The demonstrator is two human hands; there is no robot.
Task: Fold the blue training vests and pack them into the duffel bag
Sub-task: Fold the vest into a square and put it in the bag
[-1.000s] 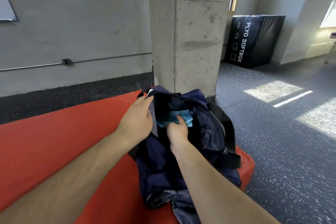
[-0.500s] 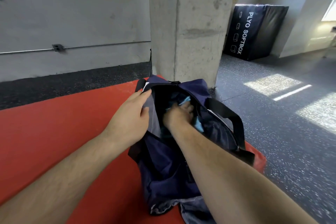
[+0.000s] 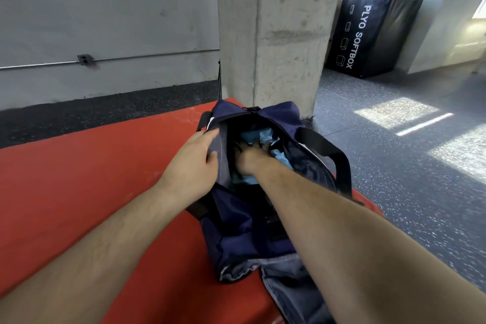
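The left hand point(image 3: 194, 158) has its grip clamped on the left edge of the duffel bag point(image 3: 236, 231). Its thumb and fingers pinch the grey inside cloth of that edge and hold the bag's mouth wide.

The right hand point(image 3: 248, 159) is down inside the bag. It touches the blue vests point(image 3: 252, 137) in there. Its fingers are in the dark part, so I cannot tell if its grip is apart or together.

The blue vests are in the bag. Light blue cloth shows in front of the right hand, beside it on the right, and just under the wrist. It looks bunched up. I cannot tell how many vests there are.

The bag is dark blue. Its zip is open along the top. One black strap point(image 3: 331, 155) loops up on the right side. The near end of the bag lies flat and floppy by the right arm.

The bag sits on a red mat point(image 3: 79, 166), close to the mat's right edge. A big grey pillar point(image 3: 271, 34) stands just behind the bag. The floor point(image 3: 420, 205) is dark with little white specks, and sun makes bright spots on it. Far back on the right, a black box point(image 3: 373, 34) with the words "PLYO SOFTBOX" stands against the wall. On the left, a thin pipe point(image 3: 157, 54) runs along the grey wall point(image 3: 105, 8).
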